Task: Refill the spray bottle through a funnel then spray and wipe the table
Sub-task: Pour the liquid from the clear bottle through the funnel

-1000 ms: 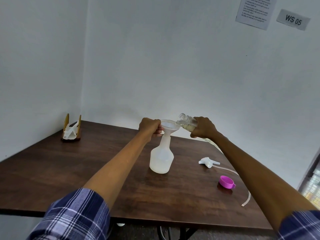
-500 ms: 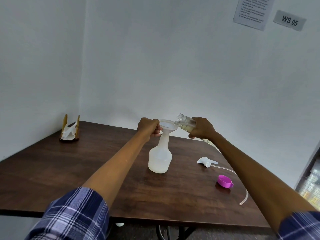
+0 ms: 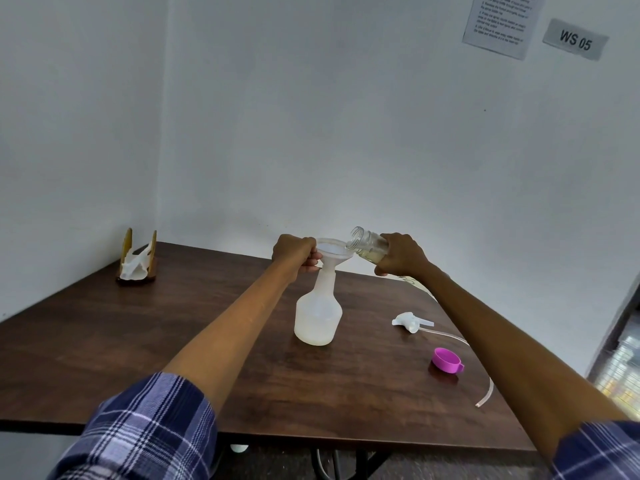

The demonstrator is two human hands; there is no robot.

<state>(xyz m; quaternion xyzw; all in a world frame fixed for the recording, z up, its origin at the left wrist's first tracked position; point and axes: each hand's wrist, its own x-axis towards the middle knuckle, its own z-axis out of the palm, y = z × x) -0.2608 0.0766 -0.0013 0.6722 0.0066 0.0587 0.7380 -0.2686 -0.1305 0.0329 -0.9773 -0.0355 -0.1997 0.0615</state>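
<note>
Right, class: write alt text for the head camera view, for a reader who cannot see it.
A right hand tilts a clear jar over a white funnel in a spray bottle; the left hand grips the bottle's neck. A spray head and purple cap lie on the brown table.

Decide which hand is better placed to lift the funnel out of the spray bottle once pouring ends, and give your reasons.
Probably the left hand: it already grips at the funnel atop the spray bottle. The right hand holds the tilted clear jar and would first have to set it down.
</note>
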